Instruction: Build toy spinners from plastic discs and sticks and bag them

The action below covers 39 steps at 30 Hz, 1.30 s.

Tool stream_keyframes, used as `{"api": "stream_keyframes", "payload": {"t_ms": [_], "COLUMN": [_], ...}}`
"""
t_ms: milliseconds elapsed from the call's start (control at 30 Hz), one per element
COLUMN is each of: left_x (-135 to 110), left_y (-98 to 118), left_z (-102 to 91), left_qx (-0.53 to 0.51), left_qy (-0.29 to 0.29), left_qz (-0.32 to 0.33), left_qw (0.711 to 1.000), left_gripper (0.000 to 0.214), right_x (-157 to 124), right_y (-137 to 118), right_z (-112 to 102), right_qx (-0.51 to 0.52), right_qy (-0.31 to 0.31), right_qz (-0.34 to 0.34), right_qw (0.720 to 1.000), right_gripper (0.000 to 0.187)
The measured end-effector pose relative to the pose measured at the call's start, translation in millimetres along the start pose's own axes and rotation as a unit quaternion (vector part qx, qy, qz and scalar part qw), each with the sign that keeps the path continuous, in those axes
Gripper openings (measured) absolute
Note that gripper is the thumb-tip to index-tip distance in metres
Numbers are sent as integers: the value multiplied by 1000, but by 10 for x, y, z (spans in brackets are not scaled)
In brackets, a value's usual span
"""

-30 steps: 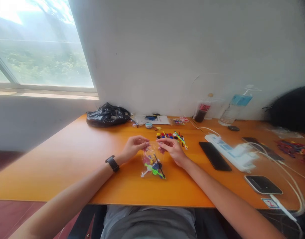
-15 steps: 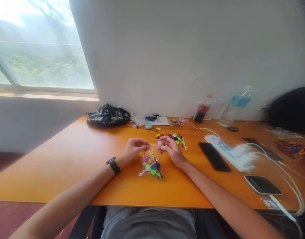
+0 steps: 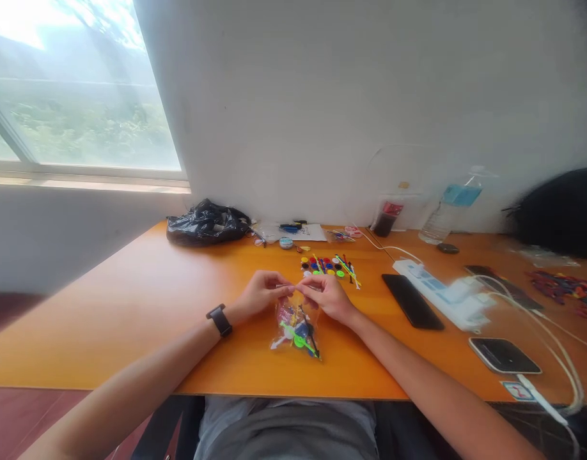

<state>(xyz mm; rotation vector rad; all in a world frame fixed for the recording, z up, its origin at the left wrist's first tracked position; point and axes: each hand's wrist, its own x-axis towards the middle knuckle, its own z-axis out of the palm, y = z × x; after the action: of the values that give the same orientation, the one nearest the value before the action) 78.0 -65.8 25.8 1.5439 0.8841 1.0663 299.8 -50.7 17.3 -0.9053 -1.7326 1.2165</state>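
Observation:
A clear plastic bag [image 3: 284, 322] hangs upright in front of me, its top edge pinched between both hands. Inside it are green, white, black, blue and yellow plastic pieces, among them arrow-shaped spinners [image 3: 299, 337] and round discs. My left hand [image 3: 265, 292], with a black watch on the wrist, is closed on the bag's top edge. My right hand [image 3: 326, 295] pinches the same edge, its fingertips close against the left ones. Just beyond the hands lie coloured discs [image 3: 340, 273] and several arrow pieces [image 3: 350, 268] on the table.
A black plastic bag [image 3: 207, 222] lies at the back left, near white paper [image 3: 310, 233] and a round tin [image 3: 286, 243]. To the right are a black phone [image 3: 412, 301], a white power strip [image 3: 444, 294] with cables, two bottles and a white-rimmed device [image 3: 504, 355].
My right hand has moved left along the bag's top, so the fingertips of both hands now meet. The bag has shifted slightly right and toward me.

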Motion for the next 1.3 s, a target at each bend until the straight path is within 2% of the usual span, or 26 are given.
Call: {"api": "stream_keyframes", "payload": {"t_ms": [233, 400, 633, 800, 900, 1000, 1100, 1300], "left_x": [80, 55, 20, 30, 27, 21, 18, -5], "left_y": [-68, -28, 0, -90, -99, -61, -25, 2], "left_z": [-138, -151, -120, -63, -39, -36, -47, -66], "left_qx": [-48, -54, -10, -64, -50, -4, 10, -14], "left_qy": [30, 54, 68, 63, 46, 22, -4, 27], "left_qz": [8, -1, 8, 28, 27, 26, 24, 16], "left_qw": [998, 997, 998, 996, 997, 999, 1000, 999], "left_gripper": [35, 27, 29, 41, 49, 39, 34, 24], "right_x": [44, 44, 8, -14, -11, -9, -16, -29], "right_y": [34, 41, -3, -64, -33, 10, 26, 23], "right_z": [-100, -68, -64, -16, 25, 30, 7, 1], "right_qx": [109, 156, 126, 104, 58, 36, 37, 52], "right_qy": [78, 92, 82, 68, 39, 36, 47, 65], "right_qz": [10, 16, -32, 24, 11, -21, -24, -26], "right_qw": [991, 983, 988, 992, 998, 998, 998, 996], "right_gripper": [30, 22, 18, 36, 34, 31, 30, 25]}}
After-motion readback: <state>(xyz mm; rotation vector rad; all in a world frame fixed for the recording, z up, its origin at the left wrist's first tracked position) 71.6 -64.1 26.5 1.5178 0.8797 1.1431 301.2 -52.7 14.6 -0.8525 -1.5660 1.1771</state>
